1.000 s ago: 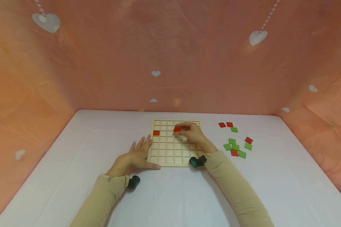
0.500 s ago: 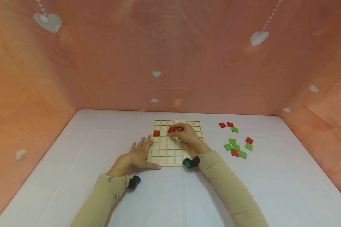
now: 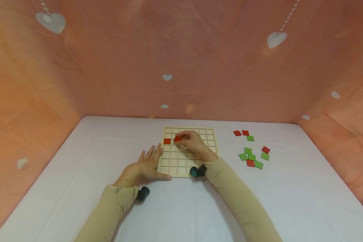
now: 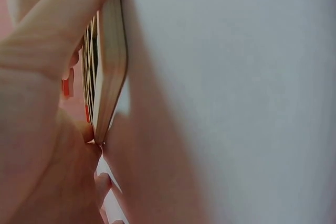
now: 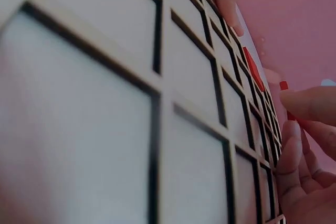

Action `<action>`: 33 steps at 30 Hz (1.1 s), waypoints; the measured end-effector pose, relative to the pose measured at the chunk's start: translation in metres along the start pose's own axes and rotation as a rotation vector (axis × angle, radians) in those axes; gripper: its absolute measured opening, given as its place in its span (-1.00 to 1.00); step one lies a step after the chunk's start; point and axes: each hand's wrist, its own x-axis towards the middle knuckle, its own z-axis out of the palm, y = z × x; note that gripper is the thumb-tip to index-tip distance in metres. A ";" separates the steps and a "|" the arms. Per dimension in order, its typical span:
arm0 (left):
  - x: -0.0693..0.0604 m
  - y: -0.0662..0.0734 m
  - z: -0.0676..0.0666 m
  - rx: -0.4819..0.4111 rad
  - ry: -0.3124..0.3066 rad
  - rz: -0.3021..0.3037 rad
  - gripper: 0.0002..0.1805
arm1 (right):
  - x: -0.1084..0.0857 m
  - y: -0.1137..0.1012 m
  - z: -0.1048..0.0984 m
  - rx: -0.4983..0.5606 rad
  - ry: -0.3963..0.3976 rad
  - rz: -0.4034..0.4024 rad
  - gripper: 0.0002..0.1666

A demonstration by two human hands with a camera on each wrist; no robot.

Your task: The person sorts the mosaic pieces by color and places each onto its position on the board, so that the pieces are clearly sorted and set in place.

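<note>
My right hand [image 3: 194,142] pinches a red square tile [image 3: 177,138] between thumb and fingertips, over the upper left part of the wooden grid board [image 3: 181,171]. In the right wrist view the pinched tile [image 5: 284,86] is seen edge-on, held above the grid. Another red tile [image 3: 167,141] lies in a cell of the board's left column. Along the board's left and front edges rests my left hand [image 3: 146,167], fingers spread. The left wrist view shows its thumb [image 4: 68,9] against the board's thick side [image 4: 111,51].
To the board's right lie loose tiles: several green ones [image 3: 248,151] in a cluster with a red one [image 3: 250,163], plus a red and green pair. Farther back are two red tiles [image 3: 245,132] and a green one [image 3: 250,138]. A pink cloth wall [image 3: 187,67] stands behind the white table [image 3: 115,134].
My right hand has carried the red tile leftward across the board, closer to the red tile in the left column. The left hand and the board have stayed in place.
</note>
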 end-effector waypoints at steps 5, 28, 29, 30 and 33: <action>0.000 -0.001 0.000 0.009 0.004 0.001 0.28 | 0.005 -0.002 0.003 -0.043 -0.017 0.018 -0.60; -0.002 -0.001 -0.002 0.001 0.005 -0.011 0.28 | 0.006 -0.003 0.007 -0.039 -0.053 -0.009 -0.60; -0.003 -0.001 -0.002 0.000 0.006 -0.010 0.28 | 0.006 -0.003 0.007 -0.034 -0.053 -0.017 -0.61; -0.003 0.000 -0.002 -0.002 0.008 -0.008 0.28 | 0.006 -0.001 0.007 -0.016 -0.061 -0.021 -0.61; -0.003 0.000 -0.002 -0.005 0.007 -0.003 0.28 | 0.004 0.001 0.005 0.024 -0.093 -0.040 -0.60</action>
